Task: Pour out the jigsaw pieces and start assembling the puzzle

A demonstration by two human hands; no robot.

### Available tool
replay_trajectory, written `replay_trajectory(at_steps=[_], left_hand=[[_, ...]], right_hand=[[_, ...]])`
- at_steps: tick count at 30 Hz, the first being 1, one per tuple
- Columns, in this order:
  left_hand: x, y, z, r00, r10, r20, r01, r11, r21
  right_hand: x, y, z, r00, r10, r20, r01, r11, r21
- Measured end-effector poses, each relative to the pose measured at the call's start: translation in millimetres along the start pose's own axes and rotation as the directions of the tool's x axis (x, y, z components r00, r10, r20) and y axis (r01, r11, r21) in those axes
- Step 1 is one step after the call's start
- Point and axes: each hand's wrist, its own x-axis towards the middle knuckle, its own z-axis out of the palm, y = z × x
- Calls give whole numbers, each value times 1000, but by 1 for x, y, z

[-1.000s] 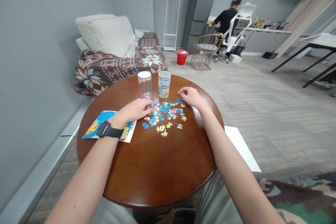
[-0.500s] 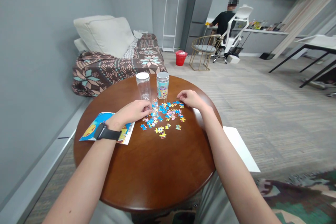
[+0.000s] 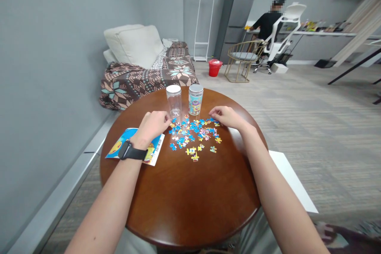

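Loose jigsaw puzzle pieces [image 3: 195, 127], blue, yellow and pink, lie in a spread-out pile on the round brown wooden table [image 3: 190, 198]. At the pile's left edge is my left hand [image 3: 155, 124], its fingers curled down and together; whatever they hold is hidden. My right hand [image 3: 228, 117] rests at the right edge, fingers loosely bent and a little apart, tips by the pieces. Several yellow pieces [image 3: 195, 156] sit nearer to me, some touching each other. Under my left wrist, partly covered, lies a colourful cartoon sheet [image 3: 156, 149].
Behind the pile stand a clear jar [image 3: 175, 105] with a white lid and a cartoon-printed jar [image 3: 195, 101] with a silver lid. A white sheet [image 3: 293, 182] juts past the table's right side. A patterned couch [image 3: 149, 79], red bin [image 3: 214, 68] and a person [image 3: 268, 24] are farther back.
My left hand has drawn back leftward from the pile, its fingers curling in, and uncovers some pieces. My right hand stays nearly in place. The view has turned slightly left.
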Motion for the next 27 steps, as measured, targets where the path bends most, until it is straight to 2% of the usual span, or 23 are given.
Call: replay_trajectory(at_steps=[7, 10, 12, 13, 15, 18, 21, 24, 27], left_hand=[[-1, 2, -1, 1000, 10, -6, -10, 998, 62], [-7, 10, -8, 986, -146, -77, 156, 978, 138], [-13, 13, -13, 946, -303, -117, 320, 933, 165], [-15, 14, -16, 925, -366, -99, 379, 909, 175], [-18, 13, -17, 898, -440, 21, 428, 882, 196], [-15, 5, -12, 859, -454, 239, 411, 888, 209], [-8, -3, -4, 842, -431, 325, 398, 902, 165], [-5, -7, 1, 855, -421, 301, 411, 906, 100], [-6, -6, 1, 888, -428, 168, 428, 903, 36]], right_hand=[[-2, -15, 1, 984, -137, 118, 121, 983, 140], [-3, -20, 3, 970, -183, 161, 155, 973, 173], [-5, -25, 3, 961, -195, 194, 160, 970, 181], [-6, -28, 3, 955, -199, 221, 158, 969, 190], [-9, -33, 3, 931, -207, 299, 145, 965, 217], [-13, -38, 4, 882, -220, 416, 121, 960, 252], [-13, -40, 8, 857, -251, 451, 151, 958, 245], [-11, -39, 12, 859, -259, 442, 182, 961, 208], [-10, -38, 13, 866, -248, 435, 185, 966, 183]])
